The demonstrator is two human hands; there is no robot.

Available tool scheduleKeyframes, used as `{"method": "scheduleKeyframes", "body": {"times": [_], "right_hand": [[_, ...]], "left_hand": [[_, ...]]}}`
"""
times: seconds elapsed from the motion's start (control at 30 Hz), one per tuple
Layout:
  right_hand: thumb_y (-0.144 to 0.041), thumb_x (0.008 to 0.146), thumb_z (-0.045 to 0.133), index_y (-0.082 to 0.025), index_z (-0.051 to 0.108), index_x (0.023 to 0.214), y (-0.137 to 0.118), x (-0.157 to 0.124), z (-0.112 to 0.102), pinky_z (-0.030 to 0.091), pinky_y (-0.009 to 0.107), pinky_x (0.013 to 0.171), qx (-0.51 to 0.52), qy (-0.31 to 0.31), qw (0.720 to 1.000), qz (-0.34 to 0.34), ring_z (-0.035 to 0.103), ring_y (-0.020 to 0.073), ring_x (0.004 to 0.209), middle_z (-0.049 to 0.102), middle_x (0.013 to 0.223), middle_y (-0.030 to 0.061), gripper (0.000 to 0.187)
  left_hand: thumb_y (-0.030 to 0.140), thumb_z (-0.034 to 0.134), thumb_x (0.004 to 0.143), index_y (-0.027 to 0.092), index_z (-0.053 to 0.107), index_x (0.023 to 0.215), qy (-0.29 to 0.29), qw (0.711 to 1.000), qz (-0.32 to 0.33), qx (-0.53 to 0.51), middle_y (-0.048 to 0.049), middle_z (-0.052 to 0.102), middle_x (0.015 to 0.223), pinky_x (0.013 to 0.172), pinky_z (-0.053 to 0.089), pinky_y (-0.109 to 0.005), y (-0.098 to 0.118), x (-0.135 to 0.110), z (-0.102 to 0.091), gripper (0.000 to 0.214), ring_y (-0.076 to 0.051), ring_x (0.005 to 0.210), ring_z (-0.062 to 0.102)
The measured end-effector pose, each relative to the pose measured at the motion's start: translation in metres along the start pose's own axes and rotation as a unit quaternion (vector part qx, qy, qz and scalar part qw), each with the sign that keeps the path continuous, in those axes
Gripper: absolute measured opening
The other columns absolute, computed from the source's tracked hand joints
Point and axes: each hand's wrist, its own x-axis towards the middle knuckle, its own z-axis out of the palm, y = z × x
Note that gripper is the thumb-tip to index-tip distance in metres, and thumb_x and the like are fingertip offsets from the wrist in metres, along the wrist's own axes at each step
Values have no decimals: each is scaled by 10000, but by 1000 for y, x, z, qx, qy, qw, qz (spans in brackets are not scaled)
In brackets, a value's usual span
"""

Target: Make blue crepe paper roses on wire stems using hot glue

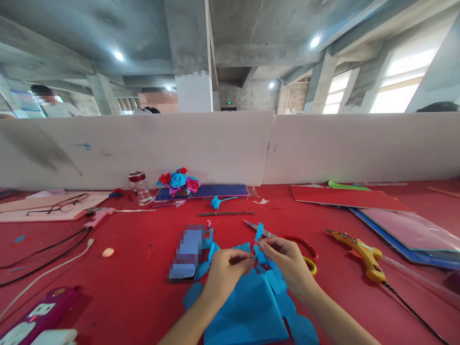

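Note:
My left hand (230,266) is pinched close to my right hand, over a pile of blue paper. What its fingertips grip is too small to make out. Thumb and finger of my right hand (285,256) are closed on a small piece of blue paper (260,255). Beneath both hands lie a folded blue sheet (244,311) and loose blue cut pieces (300,328). Scissors (312,264) with red and yellow handles lie partly behind my right hand. A phone (187,253) with a blurred screen rests left of my left hand.
A yellow glue gun (366,258) lies right, a pink one (100,216) left, both corded. Behind stand paper flowers (178,181) and a glass jar (140,189). A blue flower on a stem (216,202) lies nearer. Coloured sheets (417,230) and a purple power strip (43,314) flank the work.

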Motion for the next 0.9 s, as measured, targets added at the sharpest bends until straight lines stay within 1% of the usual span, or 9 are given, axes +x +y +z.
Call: {"method": "scheduleKeyframes", "body": {"times": [0.1,0.2,0.37,0.53,0.63,0.67,0.73,0.83,0.9], "right_hand": [[-445,667,655,-151,646,655,-3,-2,1,349,226,441,-17,15,1000,-18,451,98,476,563,555,-1,294],[-449,674,648,-155,633,648,-5,-1,0,350,222,429,-25,29,999,-33,447,98,470,548,546,-6,295],[-429,683,649,-159,627,678,-4,-2,1,389,231,469,-31,19,999,-33,493,115,517,574,589,5,271],[-413,728,606,-166,596,627,2,-1,-1,358,233,451,-74,17,995,-72,457,111,488,527,548,-9,266],[-355,730,607,-184,639,790,4,3,-6,395,248,528,-117,52,983,-132,500,137,579,570,658,8,184],[-334,724,613,-195,640,862,4,3,-7,411,256,571,-124,58,980,-144,520,150,637,585,722,18,197],[-326,733,606,-209,636,912,2,4,-8,428,269,639,-111,40,983,-141,537,167,732,588,816,35,215],[-354,750,596,-202,641,801,-2,2,-7,431,267,657,-48,-9,992,-113,537,169,771,568,851,41,167],[-356,730,624,-203,636,744,-5,-1,-6,422,257,626,-22,-16,993,-117,526,158,750,552,847,32,154]], "left_hand": [[278,591,712,163,689,659,-8,1000,-5,-22,-12,635,572,548,446,-232,1,0,1,161,-149,567,572],[273,610,691,161,685,657,1,999,-22,-29,-10,627,566,547,441,-231,2,0,1,139,-146,562,563],[279,618,686,162,697,679,2,999,-20,-25,-16,631,589,563,441,-238,3,-1,0,142,-150,582,565],[266,625,679,157,695,669,8,999,-21,-29,-10,618,575,557,437,-237,4,-1,0,129,-144,570,555],[261,639,666,160,698,688,13,998,-43,-44,-6,630,578,583,452,-243,5,-2,0,119,-146,582,568],[261,644,662,160,701,694,10,998,-46,-49,-5,634,577,587,453,-243,5,-2,0,120,-147,584,573],[261,647,660,162,707,700,1,998,-43,-53,-9,650,591,590,452,-240,6,-2,0,123,-152,600,586],[263,646,661,168,720,726,-4,998,-39,-40,-23,682,646,604,455,-246,7,-2,0,137,-171,650,609],[264,648,659,174,726,743,0,999,-35,-22,-29,695,677,614,456,-252,7,-2,-1,145,-185,679,616]]}}
